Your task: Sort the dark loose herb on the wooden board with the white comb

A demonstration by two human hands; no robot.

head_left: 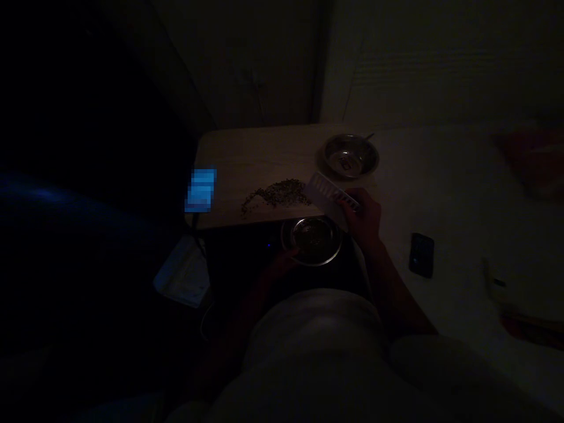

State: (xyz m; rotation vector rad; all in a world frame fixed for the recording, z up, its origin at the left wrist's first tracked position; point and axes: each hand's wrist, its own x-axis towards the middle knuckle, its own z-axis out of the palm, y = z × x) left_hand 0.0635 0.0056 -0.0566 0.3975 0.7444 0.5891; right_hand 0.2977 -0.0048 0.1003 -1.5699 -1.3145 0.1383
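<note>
The scene is very dark. My right hand [365, 218] is closed on a pale, flat rectangular piece with a row of slots [321, 189]; its exact kind is unclear. The slotted piece is tilted at the right end of a spread of small dark grains or seeds [282, 192] on the wooden table [247, 154]. Just below the table's front edge, my left hand [285, 262] grips the left rim of a shiny metal bowl [324, 262]. Inside that bowl lies some dark content, too dim to name.
A larger metal bowl [372, 161] with a utensil handle showing stands at the table's back right. A lit blue screen [201, 190] is at the left edge. On the pale surface to the right lies a dark phone [422, 255]. A reddish item [535, 155] is farther right.
</note>
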